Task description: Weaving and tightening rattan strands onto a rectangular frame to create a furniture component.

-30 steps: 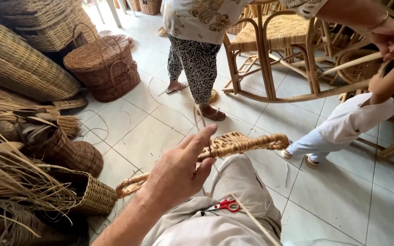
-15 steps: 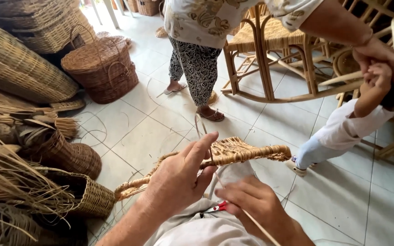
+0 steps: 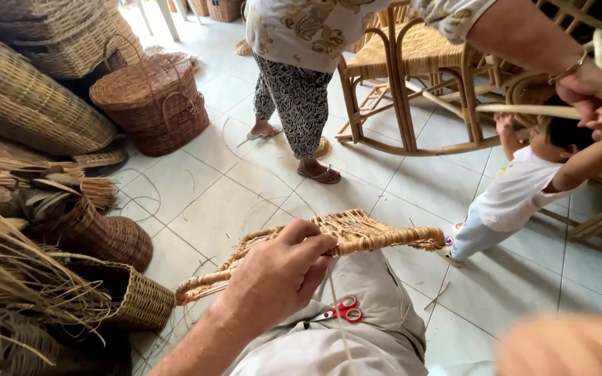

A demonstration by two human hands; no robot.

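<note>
Left hand (image 3: 273, 278): pinches the woven piece (image 3: 343, 237) on the lap.
Right hand (image 3: 566, 345): blurred, grip unclear.
Progress: middle part woven, 1 loose strand (image 3: 336, 306) hanging.
Scissors (image 3: 343, 310): idle.

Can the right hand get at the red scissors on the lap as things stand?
Probably yes. The red scissors lie uncovered on the lap, just below the woven piece that the left hand grips. The right hand, blurred at the lower right, has nothing between it and them.
</note>
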